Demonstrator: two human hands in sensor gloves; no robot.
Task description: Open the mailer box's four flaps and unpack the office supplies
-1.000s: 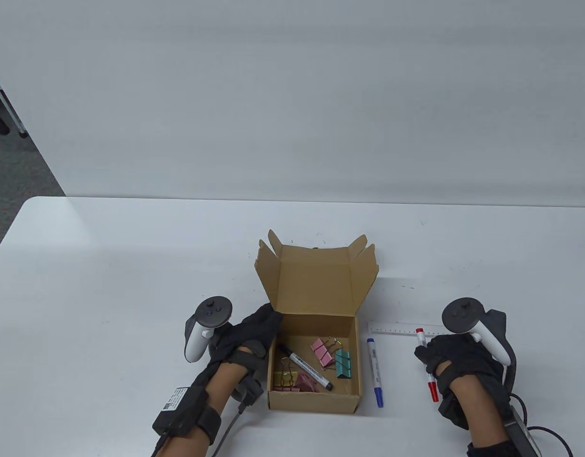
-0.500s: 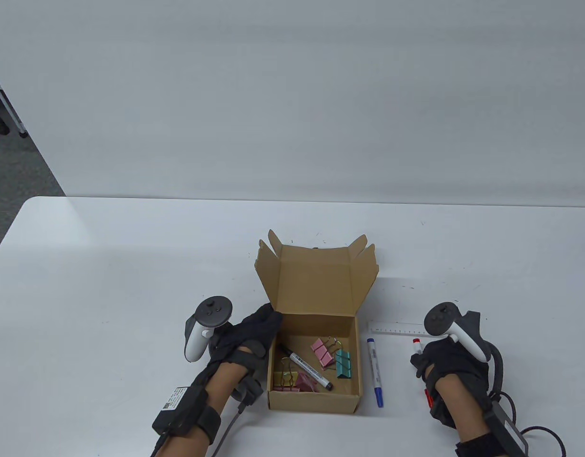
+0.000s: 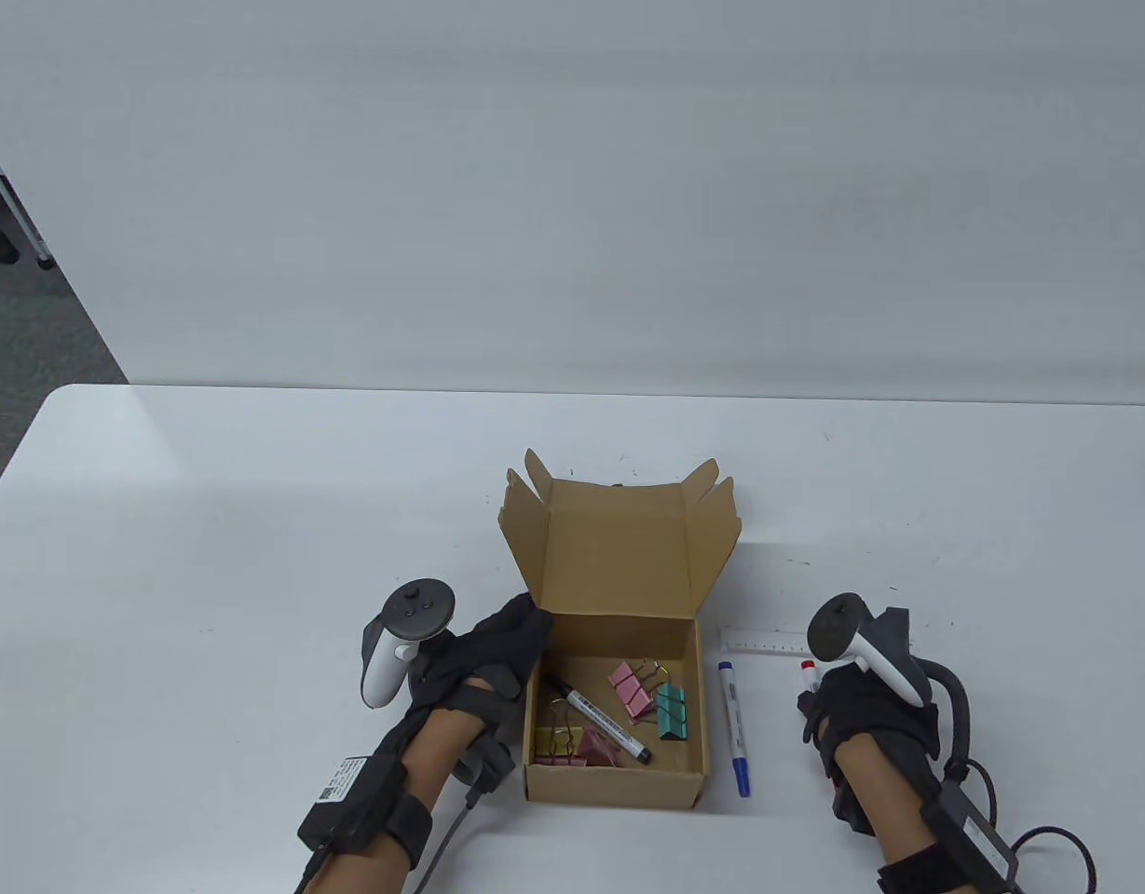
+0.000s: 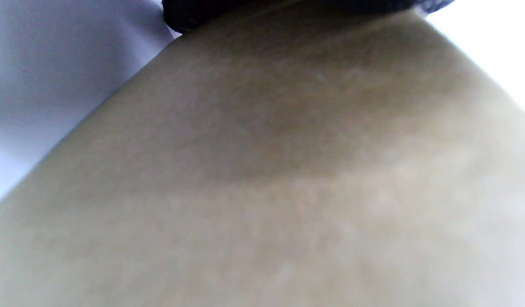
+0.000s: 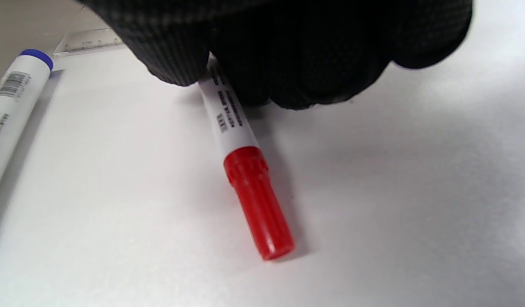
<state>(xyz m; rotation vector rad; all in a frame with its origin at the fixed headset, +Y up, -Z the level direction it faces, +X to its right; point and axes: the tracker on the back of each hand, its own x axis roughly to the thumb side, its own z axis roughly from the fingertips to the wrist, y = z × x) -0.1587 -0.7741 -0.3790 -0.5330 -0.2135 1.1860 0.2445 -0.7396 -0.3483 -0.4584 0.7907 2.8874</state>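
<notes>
The brown mailer box stands open near the table's front edge, its lid upright. Inside lie a black marker and pink, teal and yellow binder clips. My left hand holds the box's left wall; cardboard fills the left wrist view. My right hand pinches a red marker by its barrel right of the box. In the right wrist view the fingers grip the marker, whose red cap lies low over the table.
A blue marker lies on the table just right of the box, also in the right wrist view. A clear ruler lies beyond it, partly under my right hand. The white table stretches behind.
My right hand has moved left and toward the table's front edge with the red marker. The left hand and the box have not moved.
</notes>
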